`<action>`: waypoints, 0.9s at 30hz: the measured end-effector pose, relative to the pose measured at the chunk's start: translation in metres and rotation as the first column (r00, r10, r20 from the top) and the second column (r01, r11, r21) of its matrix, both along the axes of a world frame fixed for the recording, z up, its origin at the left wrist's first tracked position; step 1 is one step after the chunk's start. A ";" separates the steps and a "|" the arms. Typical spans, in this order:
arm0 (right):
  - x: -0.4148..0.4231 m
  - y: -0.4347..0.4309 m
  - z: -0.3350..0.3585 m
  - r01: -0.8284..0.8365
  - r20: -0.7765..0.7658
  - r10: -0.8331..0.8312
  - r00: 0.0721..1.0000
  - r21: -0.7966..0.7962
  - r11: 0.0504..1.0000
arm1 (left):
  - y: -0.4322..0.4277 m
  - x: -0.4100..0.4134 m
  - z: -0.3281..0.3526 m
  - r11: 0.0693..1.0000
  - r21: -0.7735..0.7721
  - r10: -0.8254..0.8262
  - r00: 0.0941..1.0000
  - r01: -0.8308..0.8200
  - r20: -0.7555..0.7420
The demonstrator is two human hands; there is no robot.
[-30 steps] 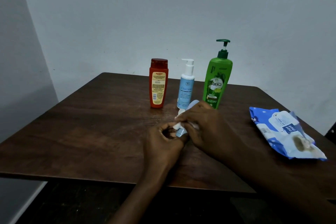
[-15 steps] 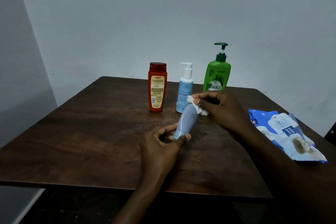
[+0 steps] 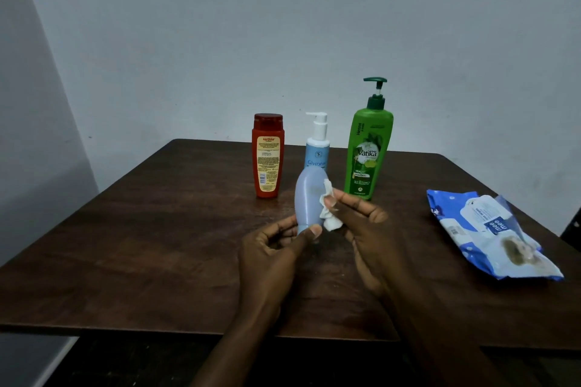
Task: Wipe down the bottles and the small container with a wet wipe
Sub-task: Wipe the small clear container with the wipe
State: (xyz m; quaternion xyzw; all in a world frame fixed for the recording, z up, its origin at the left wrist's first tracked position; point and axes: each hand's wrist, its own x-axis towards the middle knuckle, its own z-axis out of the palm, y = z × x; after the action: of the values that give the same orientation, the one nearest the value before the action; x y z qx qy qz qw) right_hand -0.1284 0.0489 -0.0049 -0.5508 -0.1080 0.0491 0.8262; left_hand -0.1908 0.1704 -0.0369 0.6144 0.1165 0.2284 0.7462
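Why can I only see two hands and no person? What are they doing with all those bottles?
The camera sits on the person's head, looking down, so only their hands show. The left hand holds a small pale blue bottle by its bottom end. The right hand presses a white wet wipe against it to clean it. On the brown table stand a red bottle, a light blue pump bottle and a green pump bottle. The blue pack of wipes lies on the right.
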 end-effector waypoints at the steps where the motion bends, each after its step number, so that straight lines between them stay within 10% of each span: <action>1: -0.005 0.001 -0.002 0.012 0.001 -0.012 1.000 -0.005 1.000 | 0.000 0.000 0.001 1.000 -0.025 -0.018 1.000 0.018 0.005; 7: -0.029 0.000 -0.015 0.185 0.216 -0.148 0.965 -0.160 0.970 | -0.003 -0.002 0.008 0.990 -0.089 -0.100 0.991 0.108 0.089; 14: -0.023 -0.001 -0.002 0.493 0.747 -0.171 0.642 -0.233 0.838 | -0.009 0.003 0.014 0.910 -0.234 -0.308 0.936 0.343 0.172; 27: 0.015 0.007 0.058 0.572 0.837 -0.176 0.518 -0.186 0.799 | -0.009 -0.002 0.023 0.709 -0.510 -0.402 0.873 0.487 0.276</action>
State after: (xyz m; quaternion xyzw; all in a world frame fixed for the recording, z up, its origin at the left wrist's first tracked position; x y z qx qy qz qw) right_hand -0.1133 0.0559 0.0536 -0.6956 -0.3190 -0.3589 0.5344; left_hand -0.1924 0.1618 -0.0142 0.3570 -0.0272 0.0403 0.9329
